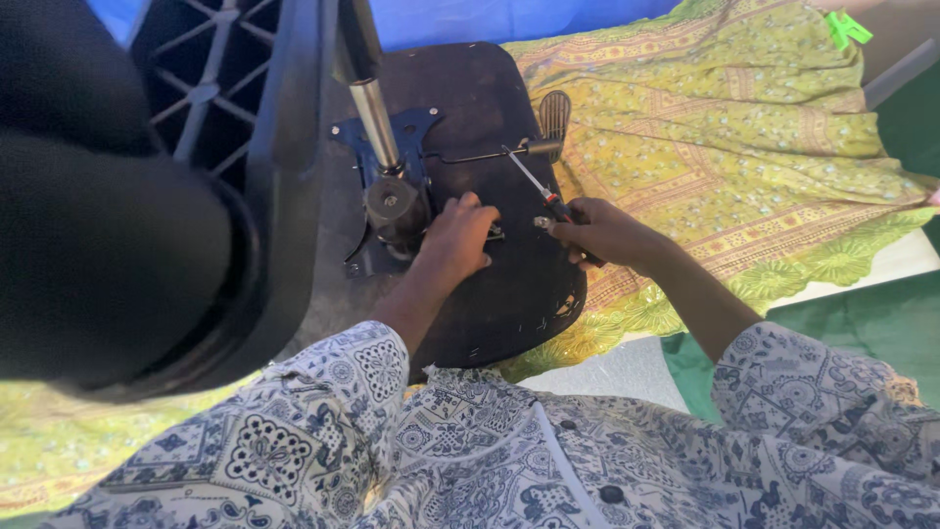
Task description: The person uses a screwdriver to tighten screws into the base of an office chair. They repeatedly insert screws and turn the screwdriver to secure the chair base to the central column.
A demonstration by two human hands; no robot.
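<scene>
We see an upturned office chair seat (509, 284), its dark underside facing up, lying on a yellow-green patterned cloth (744, 147). A blue metal mechanism plate (416, 132) is fixed on the underside, and a chrome gas-lift column (377, 122) rises from its black hub (395, 206). A thin lever rod (480, 155) with a black handle (554, 116) runs across to the right.

The left hand (455, 245) rests on the seat just beside the hub — its fingers are curled down on the plate area, and we cannot tell if the grip holds any small part under them. The right hand (607, 233) is closed around a screwdriver (537, 186) with a red and black handle; the shaft points up and left, and its tip is near the lever rod. The 2 hands are near each other. A large black chair part (225, 196), with ribs on its inner side, fills the left of the view. The sleeves (392, 441) carry a blue and white print.
</scene>
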